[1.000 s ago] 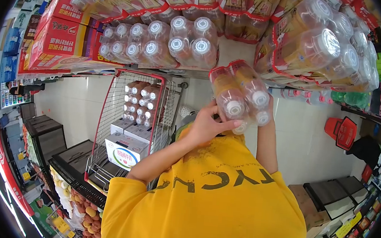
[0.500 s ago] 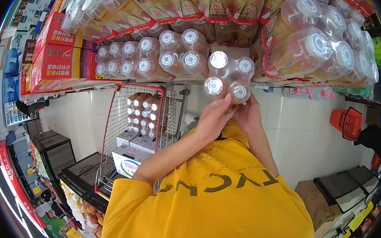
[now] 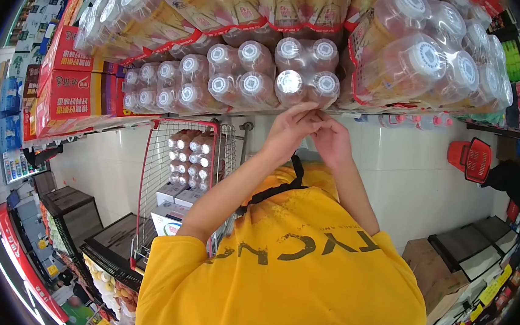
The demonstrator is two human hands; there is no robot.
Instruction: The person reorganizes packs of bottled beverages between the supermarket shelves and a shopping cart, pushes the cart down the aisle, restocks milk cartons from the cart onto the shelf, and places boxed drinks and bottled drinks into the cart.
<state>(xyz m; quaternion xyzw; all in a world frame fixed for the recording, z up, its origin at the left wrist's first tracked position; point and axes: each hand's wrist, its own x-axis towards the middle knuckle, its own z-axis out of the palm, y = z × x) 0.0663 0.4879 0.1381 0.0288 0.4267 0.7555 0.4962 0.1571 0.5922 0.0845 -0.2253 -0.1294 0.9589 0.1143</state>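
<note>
A shrink-wrapped pack of bottles (image 3: 307, 71) with white caps stands upright on the lower shelf, in the gap between other packs. My left hand (image 3: 292, 130) is at the pack's near edge, its fingers stretched out and lying close together against the front. My right hand (image 3: 333, 142) is beside it, and its fingertips meet the left fingers just below the pack. Neither hand is wrapped round the pack; the fingertips' exact contact is partly hidden. Similar bottle packs (image 3: 236, 72) stand to the left of it, near my left hand.
Larger red-banded bottle packs (image 3: 424, 59) stand to the right and along the back. A shopping cart (image 3: 212, 159) with bottles and cartons is at my left. Red boxes (image 3: 70, 95) are stacked farther left. A red basket (image 3: 477, 161) and a cardboard box (image 3: 431, 277) are at the right.
The pack has moved away from me, from over the shelf's front edge into the row. Both hands have followed it forward, and their fingers have come together at its front.
</note>
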